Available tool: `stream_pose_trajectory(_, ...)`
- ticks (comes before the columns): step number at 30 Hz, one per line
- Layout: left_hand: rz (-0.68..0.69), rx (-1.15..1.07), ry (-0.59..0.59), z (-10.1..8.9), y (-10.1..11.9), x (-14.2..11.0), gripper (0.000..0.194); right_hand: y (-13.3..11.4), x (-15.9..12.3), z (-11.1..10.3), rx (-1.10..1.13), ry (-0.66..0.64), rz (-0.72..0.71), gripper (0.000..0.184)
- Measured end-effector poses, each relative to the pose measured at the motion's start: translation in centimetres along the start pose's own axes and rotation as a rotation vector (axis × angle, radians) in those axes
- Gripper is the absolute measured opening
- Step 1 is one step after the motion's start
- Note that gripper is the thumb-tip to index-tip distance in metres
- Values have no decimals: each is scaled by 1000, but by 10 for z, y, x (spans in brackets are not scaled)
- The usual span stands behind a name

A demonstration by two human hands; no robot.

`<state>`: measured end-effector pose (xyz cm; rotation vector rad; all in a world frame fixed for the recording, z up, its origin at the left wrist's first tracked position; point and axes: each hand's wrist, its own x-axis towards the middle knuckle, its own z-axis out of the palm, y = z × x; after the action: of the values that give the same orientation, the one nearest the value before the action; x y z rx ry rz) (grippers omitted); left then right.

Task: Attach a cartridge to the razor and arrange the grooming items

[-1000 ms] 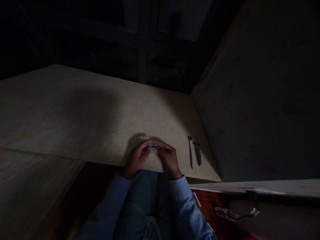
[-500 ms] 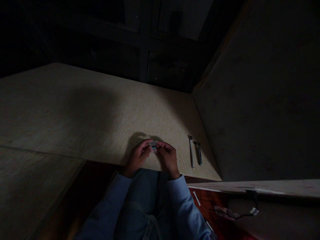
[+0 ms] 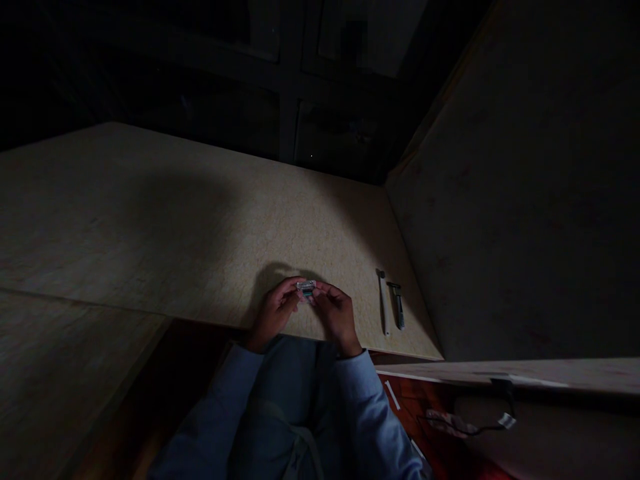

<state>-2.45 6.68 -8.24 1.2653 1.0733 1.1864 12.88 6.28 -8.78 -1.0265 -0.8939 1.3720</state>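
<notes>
Both hands meet over the near edge of the table, pinching a small clear plastic case (image 3: 306, 285) with a dark and teal piece showing in it. My left hand (image 3: 275, 311) grips its left side between thumb and fingers. On the right side, my right hand (image 3: 337, 313) closes on it the same way, thumb toward me. The fingers cover part of the case, and the dim light hides its detail.
To the right of my hands, a pale toothbrush (image 3: 385, 305) and a dark razor (image 3: 399, 308) lie on the table (image 3: 280, 213). A panel (image 3: 510, 200) rises along the right edge. Below it, a black cable (image 3: 480, 435) hangs near the reddish floor.
The case has tilted slightly in the fingers, so its clear upper part shows brighter and plainer. Both hands keep their grip and nearly the same position.
</notes>
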Motion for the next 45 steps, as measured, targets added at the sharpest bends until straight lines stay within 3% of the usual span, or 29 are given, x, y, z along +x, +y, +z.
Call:
stream_pose_trajectory(6,1,22,7,1,0,0,39,-8,-1,-3,-12,-49,15,28)
stream_pose_trajectory(16,15,46,-29,0,4,-2,40,-13,1,1,39,17,62,25)
stream_pose_trajectory(31,92,173,-28,0,5,-6,36,-18,-1,0,93,8,66,25)
stream_pose_trajectory(45,47,76,-7,0,4,-2,37,-17,0,4,71,32,94,24)
